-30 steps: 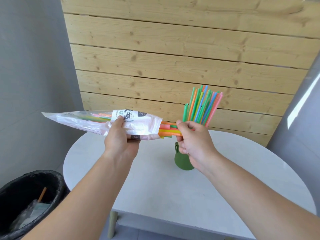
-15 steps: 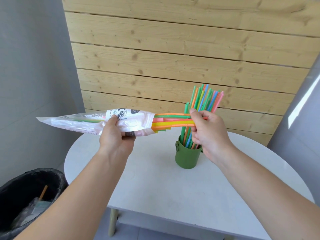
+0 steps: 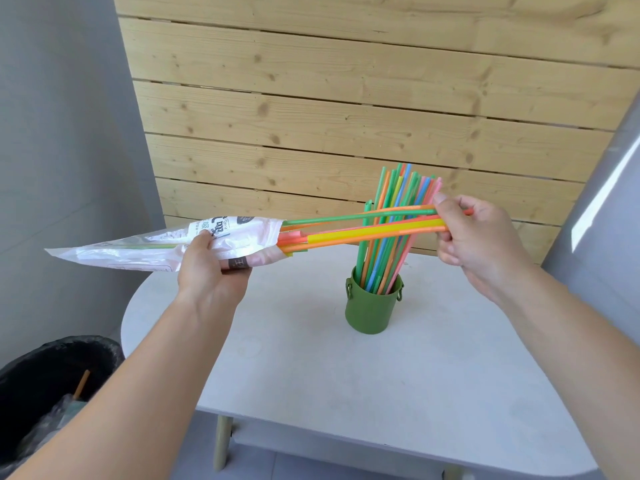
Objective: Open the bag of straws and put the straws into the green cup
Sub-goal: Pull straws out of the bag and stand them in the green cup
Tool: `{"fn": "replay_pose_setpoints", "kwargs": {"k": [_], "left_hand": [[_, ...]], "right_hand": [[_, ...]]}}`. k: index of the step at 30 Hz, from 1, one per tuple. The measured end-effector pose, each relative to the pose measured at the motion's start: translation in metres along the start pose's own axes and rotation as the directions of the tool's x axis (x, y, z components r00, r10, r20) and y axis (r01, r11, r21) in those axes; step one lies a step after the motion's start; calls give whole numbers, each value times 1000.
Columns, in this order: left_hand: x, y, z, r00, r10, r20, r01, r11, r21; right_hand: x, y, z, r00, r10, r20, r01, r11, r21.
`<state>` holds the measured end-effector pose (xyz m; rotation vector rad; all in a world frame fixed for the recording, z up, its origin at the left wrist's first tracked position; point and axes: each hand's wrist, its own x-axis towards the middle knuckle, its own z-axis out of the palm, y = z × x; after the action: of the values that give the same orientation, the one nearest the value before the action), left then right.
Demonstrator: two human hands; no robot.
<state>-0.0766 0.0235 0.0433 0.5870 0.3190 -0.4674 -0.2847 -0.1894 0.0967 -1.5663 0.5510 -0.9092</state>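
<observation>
A: Item one, nearest: what is recorded at the lower left?

B: A black bin (image 3: 52, 386), lined, with scraps inside. It is set on the floor beside the table (image 3: 311, 393), which is white and rounded.

A: Item two: the hands?

B: The left hand (image 3: 211, 271) is closed around the middle of the bag (image 3: 145, 244), which is held roughly level above the table with its open mouth turned to the right. The right hand (image 3: 481, 237) is pinched shut on a small bunch of straws (image 3: 363, 226). Their far ends are gripped; their near ends are seen inside the bag's mouth.

A: Item three: the cup?

B: A green cup (image 3: 372, 306) is stood upright on the table, below and between the hands. Many standing straws (image 3: 394, 223) are already lodged in it, fanned upward. Behind everything a wooden wall (image 3: 346, 98) is noted.

A: Risks to be logged?

B: The standing straws are crossed by the bunch being drawn out. If the bunch is swept sideways, the cup could be tipped, being light and top-heavy by appearance. Straws left loose at the bag's mouth could be dragged out and dropped to the floor. A slack pinch could let the bunch splay before it is lowered into the cup.
</observation>
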Motion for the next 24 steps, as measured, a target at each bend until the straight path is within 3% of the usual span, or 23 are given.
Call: {"fn": "replay_pose_setpoints", "kwargs": {"k": [5,24], "left_hand": [[5,-2,-1,1000,-15,-17,15,1000,-10],[2,-19,1,998,-60,-8,60,998,36]], "right_hand": [[2,-3,-21,999,-23,-39,23,1000,-1],[-4,-2,-81,980,89,-176,-101,993,-63]]}}
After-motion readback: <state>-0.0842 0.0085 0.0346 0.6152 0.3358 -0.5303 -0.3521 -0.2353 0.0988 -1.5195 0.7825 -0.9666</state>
